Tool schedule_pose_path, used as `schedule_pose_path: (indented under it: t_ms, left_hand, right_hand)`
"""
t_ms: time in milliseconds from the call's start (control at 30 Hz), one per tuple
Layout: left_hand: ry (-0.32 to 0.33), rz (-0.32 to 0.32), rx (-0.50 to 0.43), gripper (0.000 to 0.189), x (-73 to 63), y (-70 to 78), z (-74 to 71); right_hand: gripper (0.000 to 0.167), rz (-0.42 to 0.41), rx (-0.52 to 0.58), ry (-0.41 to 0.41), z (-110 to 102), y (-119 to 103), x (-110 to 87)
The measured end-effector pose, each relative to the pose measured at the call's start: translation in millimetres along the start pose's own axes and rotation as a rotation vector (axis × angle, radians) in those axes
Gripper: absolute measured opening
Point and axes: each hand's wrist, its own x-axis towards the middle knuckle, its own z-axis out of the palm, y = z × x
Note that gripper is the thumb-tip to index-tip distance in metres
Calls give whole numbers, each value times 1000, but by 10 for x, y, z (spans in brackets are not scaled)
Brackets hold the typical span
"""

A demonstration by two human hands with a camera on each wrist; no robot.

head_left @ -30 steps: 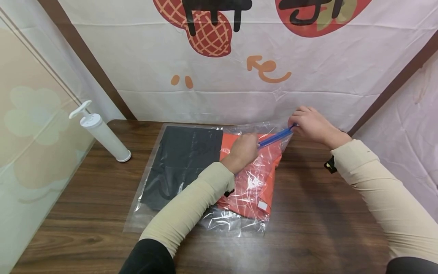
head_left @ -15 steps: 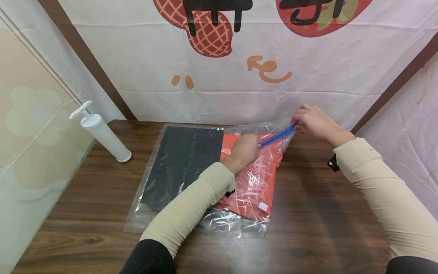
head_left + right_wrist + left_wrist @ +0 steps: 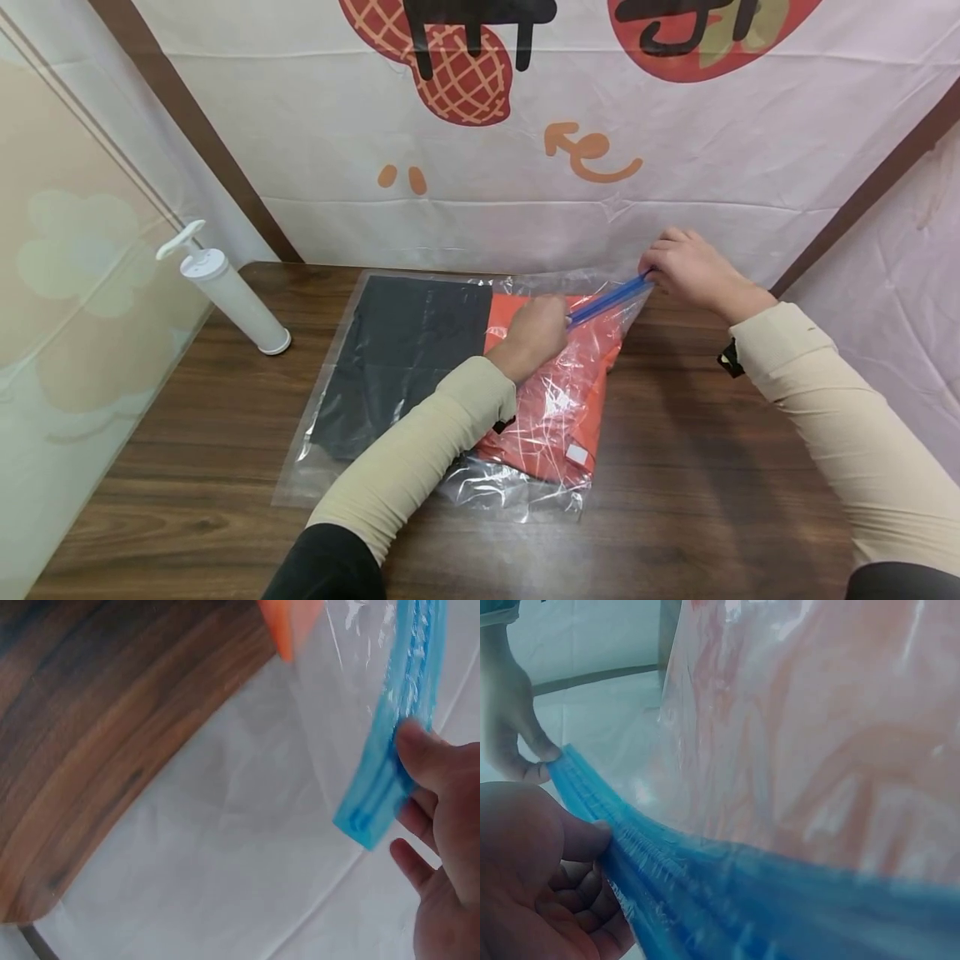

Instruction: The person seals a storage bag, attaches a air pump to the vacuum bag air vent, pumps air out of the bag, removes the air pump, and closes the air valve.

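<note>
A clear plastic zip bag lies on the table with a folded dark grey cloth on its left side and an orange-red cloth on its right. Along its raised far-right edge runs a blue zip strip. My left hand pinches this strip partway along, its thumb on the blue band in the left wrist view. At the strip's outer corner, my right hand pinches it; the right wrist view shows the blue end sticking out past the thumb.
A white hand pump with a T-shaped handle leans at the table's left side. Behind the wooden table hangs a printed white cloth backdrop. More cloth panels stand to the left and right.
My right hand has shifted slightly to the right with the strip's end, stretching it a little. The left hand keeps its grip in nearly the same spot.
</note>
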Motion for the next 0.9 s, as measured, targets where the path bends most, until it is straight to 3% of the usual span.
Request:
schedule_pose_path:
  t_ms: [533, 900]
  left_hand:
    - [5, -4, -13, 11, -7, -1, 13]
    - [11, -1, 3, 12, 7, -6, 29]
  right_hand:
    - [12, 45, -35, -36, -5, 61, 22]
    - [13, 49, -8, 6, 20, 188, -44]
